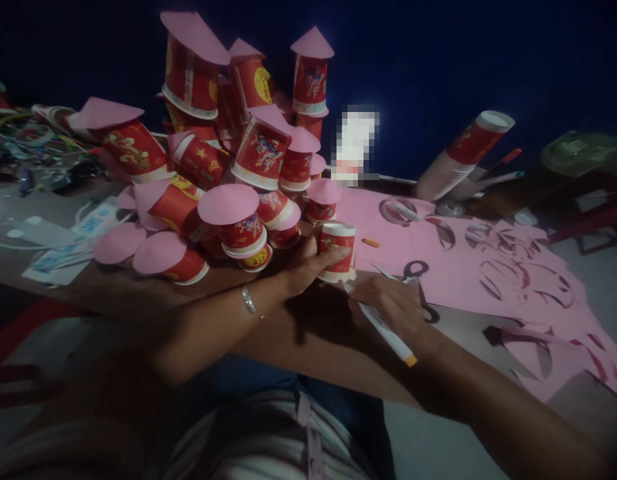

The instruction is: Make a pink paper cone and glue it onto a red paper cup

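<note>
My left hand point(308, 263) is wrapped round a small red paper cup point(338, 252), its thumb across the printed side. A white pen with an orange end point(388, 337) is held in my right hand point(388, 303), its tip at the cup's lower rim. Black-handled scissors point(415, 269) lie on the table just beyond my right hand. Behind the cup is a small orange cap point(371, 243) on pink paper point(378, 213). A pile of red cups with pink cone tops point(228, 205) stands to the left of my hands.
Pink cut-out scraps point(526, 273) cover the right part of the table. A stack of nested cups point(476, 141) leans at the back right. Clear packets point(71, 243) and tangled small items point(43, 150) lie at the left. The table's front edge point(288, 360) runs near my lap.
</note>
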